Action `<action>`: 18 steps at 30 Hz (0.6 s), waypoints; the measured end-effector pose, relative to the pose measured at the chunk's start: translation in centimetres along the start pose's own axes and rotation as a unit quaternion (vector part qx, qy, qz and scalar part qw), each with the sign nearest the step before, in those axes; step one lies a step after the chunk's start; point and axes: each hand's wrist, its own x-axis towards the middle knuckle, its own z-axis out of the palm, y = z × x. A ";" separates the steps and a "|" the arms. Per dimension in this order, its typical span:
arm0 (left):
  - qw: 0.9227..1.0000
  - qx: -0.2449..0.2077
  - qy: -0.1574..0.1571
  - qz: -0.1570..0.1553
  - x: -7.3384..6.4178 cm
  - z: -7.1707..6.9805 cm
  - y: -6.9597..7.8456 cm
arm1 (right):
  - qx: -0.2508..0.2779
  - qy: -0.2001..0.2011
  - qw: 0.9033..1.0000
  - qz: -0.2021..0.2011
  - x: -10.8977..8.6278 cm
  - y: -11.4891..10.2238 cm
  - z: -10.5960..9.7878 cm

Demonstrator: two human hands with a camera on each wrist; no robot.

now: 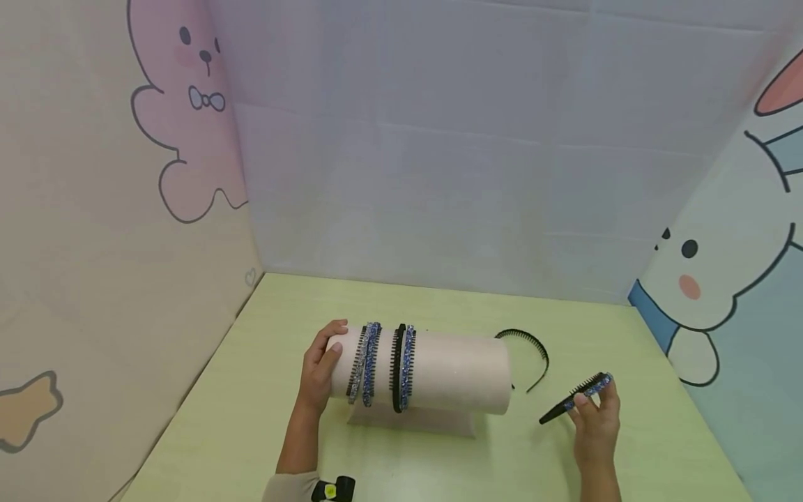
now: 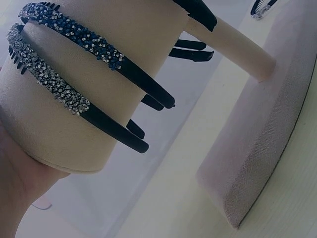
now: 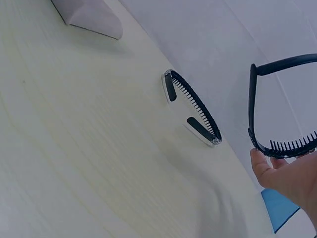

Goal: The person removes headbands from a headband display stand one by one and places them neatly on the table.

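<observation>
My left hand (image 1: 321, 366) grips the left end of a pale padded headband display roll (image 1: 461, 369), fingers over the top and thumb on the near side. Towards that end the roll wears several toothed headbands: a silver-stoned one (image 2: 52, 82), a blue-stoned one (image 2: 79, 37) beside it, then a black one (image 1: 398, 369) and another blue one (image 1: 409, 369). At the right, my right hand (image 1: 597, 429) pinches a blue-stoned headband (image 3: 252, 99) by its curved middle, raised off the table. Its black ends point away from the palm in the right wrist view.
Below the roll is its pale flat base (image 1: 414, 422). Another toothed headband (image 1: 544, 352) lies on the light green table (image 1: 640, 348) behind the roll's right end. Cartoon-printed fabric walls (image 1: 401, 174) enclose the table at the back and both sides.
</observation>
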 end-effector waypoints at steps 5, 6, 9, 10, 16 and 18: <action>1.000 0.004 0.003 0.005 -0.1 0.0 0.0 | -0.005 0.036 0.999 -0.005 0.7 -0.1 -0.8; 1.000 0.004 0.002 0.005 -0.1 0.0 0.0 | -0.006 0.044 0.999 -0.006 0.9 -0.1 -0.9; 1.000 0.001 -0.001 0.006 -0.1 0.0 0.2 | -0.004 0.063 0.998 -0.009 1.5 -0.2 -1.4; 1.000 -0.001 -0.002 0.006 -0.1 0.1 0.2 | -0.011 0.069 0.998 -0.010 1.7 -0.2 -1.5; 1.000 -0.004 -0.004 0.003 -0.1 0.1 0.2 | -0.071 0.093 0.993 0.002 3.0 -0.8 -2.0; 1.000 -0.004 -0.003 0.003 0.0 0.1 0.2 | -0.104 0.097 0.990 0.008 3.4 -1.0 -2.1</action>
